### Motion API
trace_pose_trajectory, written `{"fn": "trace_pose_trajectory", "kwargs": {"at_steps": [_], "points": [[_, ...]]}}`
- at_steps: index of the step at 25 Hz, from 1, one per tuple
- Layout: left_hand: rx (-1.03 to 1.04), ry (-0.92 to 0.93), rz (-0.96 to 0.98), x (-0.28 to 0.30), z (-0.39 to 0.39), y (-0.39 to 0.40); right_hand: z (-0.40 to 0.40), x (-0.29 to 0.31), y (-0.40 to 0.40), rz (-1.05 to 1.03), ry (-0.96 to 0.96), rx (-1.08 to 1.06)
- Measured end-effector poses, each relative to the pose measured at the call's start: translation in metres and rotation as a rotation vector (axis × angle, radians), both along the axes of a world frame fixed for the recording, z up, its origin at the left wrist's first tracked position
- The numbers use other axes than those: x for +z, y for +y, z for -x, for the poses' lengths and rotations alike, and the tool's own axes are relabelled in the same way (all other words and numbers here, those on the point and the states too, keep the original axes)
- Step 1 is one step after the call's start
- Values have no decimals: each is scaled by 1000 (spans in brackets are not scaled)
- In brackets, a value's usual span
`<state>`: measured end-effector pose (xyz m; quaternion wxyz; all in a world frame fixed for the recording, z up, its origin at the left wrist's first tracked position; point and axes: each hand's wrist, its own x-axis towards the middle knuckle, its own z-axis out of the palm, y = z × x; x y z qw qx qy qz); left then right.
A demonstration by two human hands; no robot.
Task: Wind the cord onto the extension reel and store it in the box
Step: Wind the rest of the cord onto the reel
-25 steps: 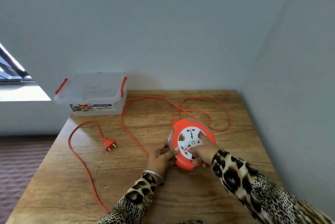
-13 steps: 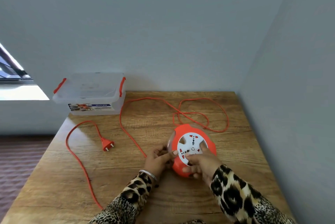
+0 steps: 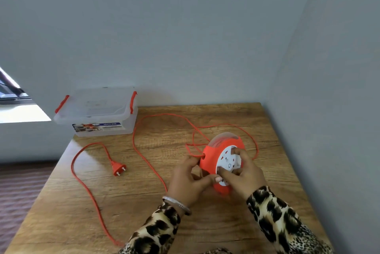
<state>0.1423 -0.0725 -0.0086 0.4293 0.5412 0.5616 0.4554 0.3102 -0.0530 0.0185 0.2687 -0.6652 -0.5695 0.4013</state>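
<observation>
**Winding stage: reel tipped on edge between both hands, cord mostly loose on the table**

Nearest the viewer, two forearms in leopard-print sleeves (image 3: 273,212) reach over a wooden table (image 3: 205,229). The left hand (image 3: 190,179) closes around the left rim of the orange reel (image 3: 209,163), its fingertips beside the opening where the cord enters the housing. The right hand (image 3: 243,173) lies across the white socket face (image 3: 228,161), fingers curled onto the disc and gripping it, thumb at the lower edge. The reel stands tilted on its edge, socket face turned toward the viewer and to the right, its axle running roughly left to right.

The cord (image 3: 144,157) leaves the reel on its left side, directly by the left hand, so that hand is the nearer one to guide it while the right turns the face. Beyond the reel the cord lies in loose loops; a long run then sweeps left, curves back toward the near table edge and doubles round to the plug (image 3: 118,168), which lies flat, well left of the hands. Judged from this slack, winding has barely begun.

At the far left corner sits the clear box (image 3: 96,118), its lid on and red clips (image 3: 133,101) at both ends, well apart from the reel.
</observation>
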Motion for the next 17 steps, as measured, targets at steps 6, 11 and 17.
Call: {"fn": "trace_pose_trajectory", "kwargs": {"at_steps": [6, 11, 17], "points": [[19, 246, -269, -5, 1, -4, 15, -6, -5, 328, 421, -329], [-9, 227, -356, -13, 5, -7, 15, -3, -12, 668, 1129, -498], [85, -162, -138, 4, 10, 1, 7, 24, -11, 589, 978, -229]]}}
